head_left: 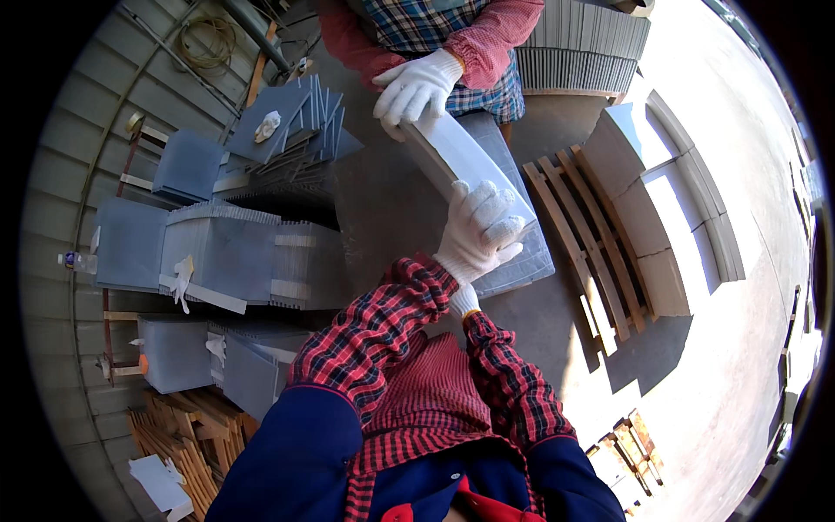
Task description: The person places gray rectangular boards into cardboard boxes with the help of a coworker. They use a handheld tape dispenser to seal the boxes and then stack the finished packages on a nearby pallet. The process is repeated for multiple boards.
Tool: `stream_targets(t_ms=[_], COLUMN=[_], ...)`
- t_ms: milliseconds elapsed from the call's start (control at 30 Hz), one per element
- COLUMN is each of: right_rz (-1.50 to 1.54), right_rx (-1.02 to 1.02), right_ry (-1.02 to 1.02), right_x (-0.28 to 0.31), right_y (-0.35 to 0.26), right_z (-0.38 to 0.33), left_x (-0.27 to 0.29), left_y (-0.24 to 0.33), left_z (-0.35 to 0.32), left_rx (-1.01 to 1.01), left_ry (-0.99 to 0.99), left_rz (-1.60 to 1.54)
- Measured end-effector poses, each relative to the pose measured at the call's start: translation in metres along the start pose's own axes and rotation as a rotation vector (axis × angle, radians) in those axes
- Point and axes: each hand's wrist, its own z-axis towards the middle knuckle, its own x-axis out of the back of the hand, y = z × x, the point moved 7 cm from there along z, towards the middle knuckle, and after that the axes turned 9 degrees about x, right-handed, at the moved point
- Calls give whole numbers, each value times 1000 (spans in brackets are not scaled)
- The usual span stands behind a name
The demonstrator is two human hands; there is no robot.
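My left hand (pixel 480 228), in a white knitted glove, lies over the near end of a long pale grey-white block (pixel 470 161). Its fingers are spread and slightly bent. Only the white cuff and part of my right hand (pixel 465 300) show beneath my left forearm; its fingers are hidden. Under the block is a flat grey slab-like surface (pixel 524 265) with scuffed edges. Across from me, a co-worker's gloved hand (pixel 417 91) rests on the block's far end. The co-worker's other hand is not plainly visible.
Grey panels (pixel 217 252) stand in rows to the left, with loose sheets (pixel 274 122) leaning behind. Wooden slats of a pallet (pixel 591 244) and stacked pale panels (pixel 644 200) are on the right. More panels (pixel 583 43) stand behind the co-worker. Wood strips (pixel 187 435) lie lower left.
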Motion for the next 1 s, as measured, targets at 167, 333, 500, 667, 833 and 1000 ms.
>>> stream_targets(t_ms=[167,333,500,667,833,1000], right_rz=[43,295,609,-119,-273,-244], right_rx=[-50,-270,-436,26,-144,-157], right_ry=[-5,-85,635,673,217,152], right_x=[-56,46,194,353,339,351], right_y=[-5,-8,49,-105,-114,-78], right_z=[20,-41,-111,-7,54,60], left_x=[8,3,-4,-50,-114,-133], left_y=[-1,-7,5,-26,-35,-48], left_z=[-3,-12,-8,-38,-112,-157], left_rx=[-12,-1,75,618,1454,1500], left_ry=[60,90,147,182,-122,-557], left_rz=[12,14,-6,-530,-901,-399])
